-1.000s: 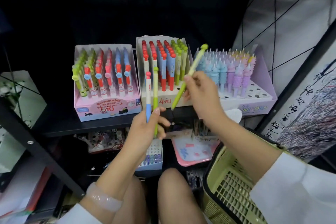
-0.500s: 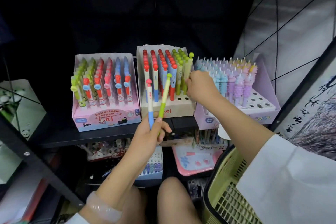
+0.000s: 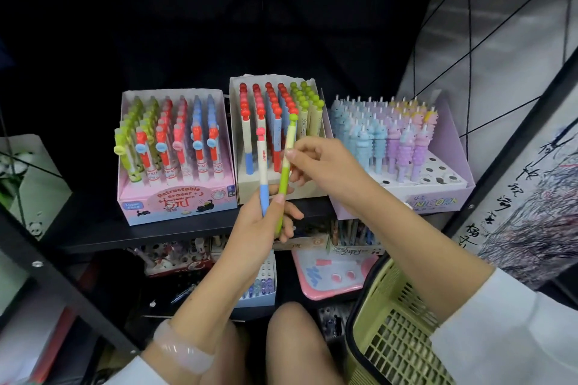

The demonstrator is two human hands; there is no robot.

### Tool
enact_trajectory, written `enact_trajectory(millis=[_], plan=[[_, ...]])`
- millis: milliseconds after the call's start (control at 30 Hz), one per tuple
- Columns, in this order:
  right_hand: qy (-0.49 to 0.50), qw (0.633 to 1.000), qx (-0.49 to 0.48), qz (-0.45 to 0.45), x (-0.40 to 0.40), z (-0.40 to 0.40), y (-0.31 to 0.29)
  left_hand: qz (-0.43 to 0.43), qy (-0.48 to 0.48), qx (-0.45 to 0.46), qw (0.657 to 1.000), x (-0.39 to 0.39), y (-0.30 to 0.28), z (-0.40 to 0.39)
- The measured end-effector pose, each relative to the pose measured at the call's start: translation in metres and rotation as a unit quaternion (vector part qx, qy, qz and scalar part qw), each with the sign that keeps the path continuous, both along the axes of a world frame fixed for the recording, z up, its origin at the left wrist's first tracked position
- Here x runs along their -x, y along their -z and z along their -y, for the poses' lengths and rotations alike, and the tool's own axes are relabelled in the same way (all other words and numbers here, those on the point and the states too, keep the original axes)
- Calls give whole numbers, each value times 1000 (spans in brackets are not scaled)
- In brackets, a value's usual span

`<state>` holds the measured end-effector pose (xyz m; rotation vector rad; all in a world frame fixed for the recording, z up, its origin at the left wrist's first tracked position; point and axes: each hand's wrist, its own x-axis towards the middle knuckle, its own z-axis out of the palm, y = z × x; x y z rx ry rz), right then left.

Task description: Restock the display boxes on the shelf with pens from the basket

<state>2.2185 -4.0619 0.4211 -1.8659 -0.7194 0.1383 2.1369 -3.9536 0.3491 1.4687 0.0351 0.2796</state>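
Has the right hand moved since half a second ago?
Yes. The right hand came back from the beige display box toward the person and now pinches the green pen.

A stationery shop: a black shelf (image 3: 175, 231) carries three display boxes (image 3: 176, 200) packed with rows of novelty pens (image 3: 275, 122), more stock sits below, and a shopping basket (image 3: 397, 331) stands beside.
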Motion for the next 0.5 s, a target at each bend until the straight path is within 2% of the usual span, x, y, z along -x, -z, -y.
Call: enact_trajectory(millis=[133, 200, 267, 500], plan=[[170, 978, -37, 113, -16, 10, -14, -43, -21, -16, 999, -1, 1, -3], [228, 956, 18, 185, -25, 15, -15, -52, -30, -21, 998, -1, 3, -5], [253, 940, 81, 215, -31, 17, -14, -60, -32, -11, 998, -1, 4, -6], [271, 914, 153, 261, -39, 17, -17, -71, -33, 15, 997, -2, 3, -8]])
